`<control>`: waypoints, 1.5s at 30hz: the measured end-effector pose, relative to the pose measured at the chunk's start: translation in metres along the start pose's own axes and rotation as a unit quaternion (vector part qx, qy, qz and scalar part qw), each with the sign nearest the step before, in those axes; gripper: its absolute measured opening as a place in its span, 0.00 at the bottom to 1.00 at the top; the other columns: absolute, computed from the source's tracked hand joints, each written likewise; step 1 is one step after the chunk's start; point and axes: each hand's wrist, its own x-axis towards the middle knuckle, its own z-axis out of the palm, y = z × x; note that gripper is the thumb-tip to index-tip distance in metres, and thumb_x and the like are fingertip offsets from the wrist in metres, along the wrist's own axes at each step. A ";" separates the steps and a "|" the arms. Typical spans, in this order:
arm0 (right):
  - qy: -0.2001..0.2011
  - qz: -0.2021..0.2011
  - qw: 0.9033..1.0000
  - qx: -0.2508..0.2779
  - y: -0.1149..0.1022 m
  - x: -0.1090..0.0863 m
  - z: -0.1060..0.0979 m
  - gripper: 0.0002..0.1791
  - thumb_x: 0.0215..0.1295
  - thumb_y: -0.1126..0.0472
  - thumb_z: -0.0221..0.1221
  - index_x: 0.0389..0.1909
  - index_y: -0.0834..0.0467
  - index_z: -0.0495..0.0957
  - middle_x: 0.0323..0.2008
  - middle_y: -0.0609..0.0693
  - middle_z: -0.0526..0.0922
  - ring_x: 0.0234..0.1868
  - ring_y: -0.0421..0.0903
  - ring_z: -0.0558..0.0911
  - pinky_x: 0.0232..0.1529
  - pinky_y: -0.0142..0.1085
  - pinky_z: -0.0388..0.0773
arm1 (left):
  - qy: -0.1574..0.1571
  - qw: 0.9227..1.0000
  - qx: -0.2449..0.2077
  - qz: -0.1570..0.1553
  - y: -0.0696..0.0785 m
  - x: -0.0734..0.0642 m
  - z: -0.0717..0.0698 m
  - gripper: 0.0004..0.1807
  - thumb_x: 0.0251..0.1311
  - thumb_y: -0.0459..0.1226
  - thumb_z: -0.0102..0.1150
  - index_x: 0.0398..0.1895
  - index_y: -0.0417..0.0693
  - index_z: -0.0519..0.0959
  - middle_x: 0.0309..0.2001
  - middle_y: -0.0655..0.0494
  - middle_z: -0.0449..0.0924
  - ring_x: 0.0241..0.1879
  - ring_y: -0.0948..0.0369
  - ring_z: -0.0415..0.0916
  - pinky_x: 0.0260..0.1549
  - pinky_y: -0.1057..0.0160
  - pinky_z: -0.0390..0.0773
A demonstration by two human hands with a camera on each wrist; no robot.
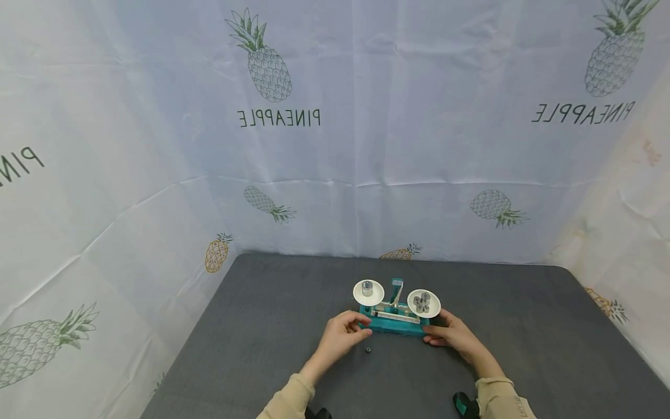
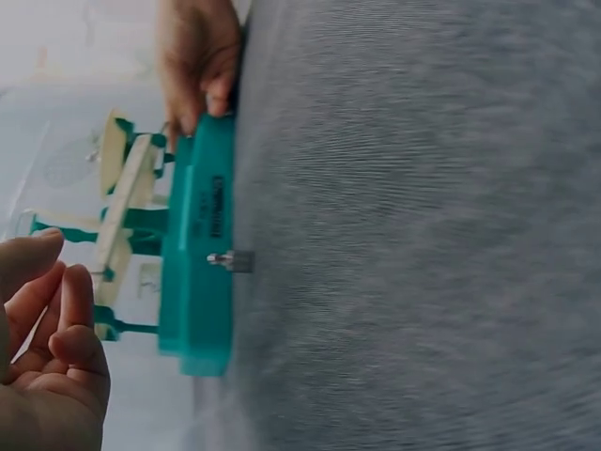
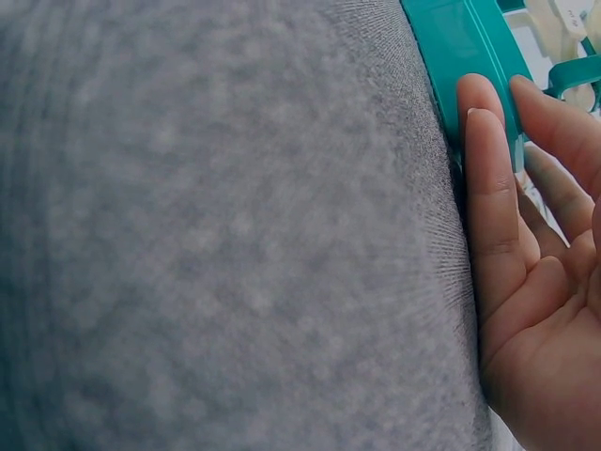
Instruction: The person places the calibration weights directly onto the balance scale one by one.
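Observation:
A teal balance scale (image 1: pixel 394 327) with two white pans stands on the dark table. One large metal weight (image 1: pixel 367 288) is in its left pan; several smaller weights (image 1: pixel 421 302) sit together in the right pan. At the scale's left end, my left hand (image 1: pixel 342 334) is raised with thumb and fingers loosely bent and apart, overlapping the base's front corner. My right hand (image 1: pixel 455 336) holds the right end of the base between thumb and fingers, seen close up on the teal base (image 3: pixel 470 56) in the right wrist view. A small metal weight (image 2: pixel 243 261) stands before the base.
The grey tabletop (image 1: pixel 251 326) reaches back to a hanging white cloth (image 1: pixel 335 151) printed with pineapples. Cloth also hangs at the left and right sides. A black and green object (image 1: pixel 463 404) is beside the right sleeve (image 1: pixel 502 398).

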 end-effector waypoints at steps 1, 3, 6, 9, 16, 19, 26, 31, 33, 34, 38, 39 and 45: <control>0.000 -0.001 1.000 -0.001 0.000 0.000 0.000 0.47 0.60 0.59 0.61 0.70 0.68 0.42 0.39 0.55 0.80 0.32 0.41 0.84 0.35 0.34 0.82 | -0.004 1.000 -0.001 -0.001 -0.002 -0.001 0.001 0.11 0.52 0.38 0.66 0.38 0.42 0.82 0.34 0.45 0.79 0.25 0.73 0.70 0.23 0.75 0.71; -0.001 -0.001 1.000 -0.002 0.000 0.000 0.000 0.47 0.60 0.59 0.61 0.70 0.68 0.42 0.40 0.57 0.79 0.32 0.41 0.84 0.35 0.34 0.82 | -0.011 1.000 -0.001 -0.007 -0.006 -0.003 0.002 0.12 0.52 0.39 0.66 0.38 0.42 0.83 0.34 0.46 0.80 0.25 0.73 0.70 0.22 0.75 0.70; 0.003 0.000 1.000 -0.001 0.000 0.000 0.001 0.46 0.59 0.59 0.61 0.70 0.68 0.43 0.43 0.59 0.78 0.32 0.41 0.85 0.35 0.34 0.82 | -0.022 1.000 0.002 -0.022 -0.009 -0.006 0.004 0.11 0.52 0.38 0.66 0.37 0.42 0.83 0.33 0.47 0.80 0.23 0.73 0.69 0.20 0.75 0.69; 0.005 0.000 1.000 -0.001 0.000 0.000 0.001 0.46 0.59 0.59 0.61 0.70 0.68 0.44 0.44 0.60 0.77 0.32 0.42 0.85 0.35 0.34 0.82 | -0.031 0.999 0.009 -0.040 -0.012 -0.007 0.006 0.11 0.51 0.37 0.67 0.37 0.41 0.83 0.32 0.48 0.79 0.21 0.74 0.68 0.18 0.75 0.68; 0.001 -0.006 1.000 -0.003 0.000 0.001 0.000 0.46 0.60 0.59 0.61 0.70 0.68 0.43 0.42 0.58 0.78 0.32 0.42 0.85 0.35 0.34 0.82 | -0.046 0.997 0.028 -0.059 -0.018 -0.009 0.010 0.10 0.49 0.34 0.67 0.36 0.42 0.83 0.34 0.51 0.81 0.21 0.75 0.68 0.18 0.74 0.70; 0.002 -0.007 1.000 -0.004 0.001 0.001 0.000 0.46 0.60 0.59 0.61 0.70 0.68 0.43 0.42 0.58 0.78 0.32 0.42 0.85 0.35 0.34 0.82 | -0.055 0.996 0.037 -0.057 -0.020 -0.010 0.011 0.10 0.48 0.34 0.67 0.35 0.43 0.83 0.34 0.52 0.82 0.22 0.76 0.68 0.20 0.74 0.70; 0.001 -0.009 1.000 -0.004 0.001 0.002 -0.001 0.46 0.60 0.59 0.61 0.69 0.69 0.44 0.41 0.57 0.79 0.32 0.41 0.85 0.35 0.34 0.82 | -0.073 0.995 0.035 -0.065 -0.021 -0.011 0.013 0.09 0.46 0.32 0.68 0.34 0.43 0.83 0.33 0.52 0.80 0.23 0.75 0.68 0.21 0.74 0.70; 0.001 -0.007 1.000 -0.003 0.001 0.001 0.000 0.46 0.60 0.59 0.61 0.69 0.68 0.44 0.41 0.57 0.79 0.32 0.41 0.85 0.36 0.34 0.82 | -0.076 0.995 0.028 -0.066 -0.022 -0.012 0.014 0.09 0.45 0.30 0.68 0.33 0.43 0.83 0.32 0.52 0.80 0.23 0.75 0.69 0.21 0.75 0.70; 0.001 -0.007 1.000 -0.003 0.001 0.001 0.000 0.46 0.60 0.59 0.61 0.70 0.68 0.43 0.42 0.58 0.78 0.32 0.42 0.85 0.36 0.34 0.82 | -0.075 0.995 0.027 -0.064 -0.022 -0.013 0.015 0.09 0.45 0.29 0.68 0.33 0.42 0.83 0.32 0.52 0.80 0.24 0.75 0.69 0.22 0.75 0.71; 0.001 -0.006 1.000 -0.003 0.001 0.001 0.000 0.46 0.60 0.59 0.61 0.70 0.68 0.43 0.42 0.58 0.79 0.32 0.42 0.85 0.36 0.34 0.82 | -0.075 0.995 0.029 -0.062 -0.023 -0.013 0.015 0.09 0.45 0.29 0.67 0.33 0.42 0.83 0.32 0.52 0.80 0.24 0.75 0.69 0.22 0.75 0.71; 0.000 -0.003 1.000 -0.002 0.001 0.000 0.000 0.46 0.60 0.59 0.61 0.70 0.68 0.42 0.41 0.57 0.79 0.32 0.41 0.85 0.36 0.34 0.82 | -0.073 0.994 0.042 -0.063 -0.024 -0.013 0.016 0.09 0.45 0.28 0.66 0.32 0.42 0.83 0.32 0.53 0.80 0.24 0.76 0.68 0.23 0.75 0.71; 0.000 -0.003 1.000 -0.002 0.000 0.000 0.000 0.46 0.60 0.59 0.61 0.70 0.68 0.42 0.41 0.57 0.79 0.32 0.41 0.85 0.36 0.34 0.82 | -0.073 0.994 0.045 -0.064 -0.024 -0.013 0.016 0.09 0.45 0.28 0.66 0.32 0.42 0.83 0.32 0.53 0.80 0.24 0.76 0.68 0.23 0.75 0.71; 0.001 -0.004 1.000 -0.003 0.000 0.000 0.000 0.46 0.60 0.59 0.61 0.70 0.68 0.43 0.42 0.57 0.79 0.32 0.42 0.85 0.36 0.34 0.82 | -0.079 0.992 0.054 -0.077 -0.022 -0.013 0.016 0.08 0.45 0.27 0.64 0.32 0.42 0.83 0.30 0.53 0.79 0.24 0.75 0.68 0.23 0.74 0.71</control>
